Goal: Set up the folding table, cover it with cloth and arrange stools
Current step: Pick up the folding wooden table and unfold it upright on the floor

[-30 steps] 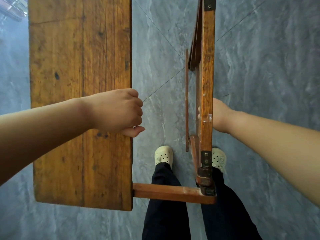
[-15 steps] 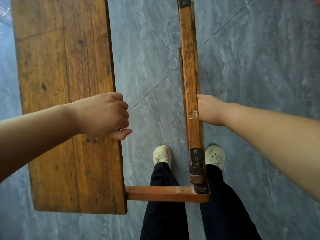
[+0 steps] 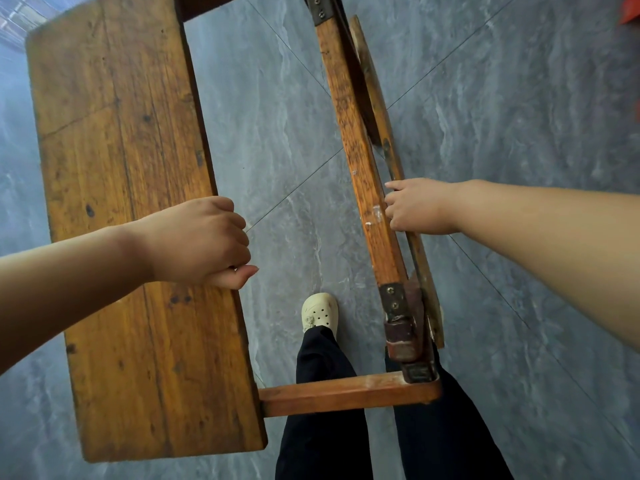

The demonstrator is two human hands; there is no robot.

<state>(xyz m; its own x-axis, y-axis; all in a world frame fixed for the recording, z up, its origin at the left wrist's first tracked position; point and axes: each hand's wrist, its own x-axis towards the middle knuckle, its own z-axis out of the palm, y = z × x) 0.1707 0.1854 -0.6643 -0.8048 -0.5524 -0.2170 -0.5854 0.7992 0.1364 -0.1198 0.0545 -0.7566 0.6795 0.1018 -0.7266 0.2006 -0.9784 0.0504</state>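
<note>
View straight down from a person's head onto a worn brown wooden folding table, partly opened and standing over a grey marbled tile floor (image 3: pixel 502 133).

The table's wide plank leaf (image 3: pixel 131 202) fills the left side, running from near to far; its far end is cut off by the top edge. The left hand (image 3: pixel 197 240) grips the leaf's right edge about halfway along. Its fingers are curled over the edge with their tips hidden underneath, and the thumb points right.

Right of an open gap stands a narrow wooden rail (image 3: pixel 360 168), also running near to far, with a dark metal bracket (image 3: pixel 393 301) screwed to its near end and another at the far end, partly cut off. Just behind the rail on its right, a thin wooden board (image 3: pixel 375 88) is seen edge-on, so its face cannot be made out. The right hand (image 3: pixel 419 206) lies over this board with bent fingers tucked into the slit between board and rail. It seems to hold the board, though fingertips and thumb are hidden.

A short wooden crossbar (image 3: pixel 346 393) joins the leaf and the rail at the near end. A dark reddish block (image 3: pixel 401 337) sits at that corner, and its shape is hard to read.

Inside the frame stand legs in black trousers (image 3: pixel 322 410) and one cream perforated clog (image 3: pixel 319 311); the other foot is hidden behind the rail. A red object (image 3: pixel 630 12) is cut off at the far right corner.
</note>
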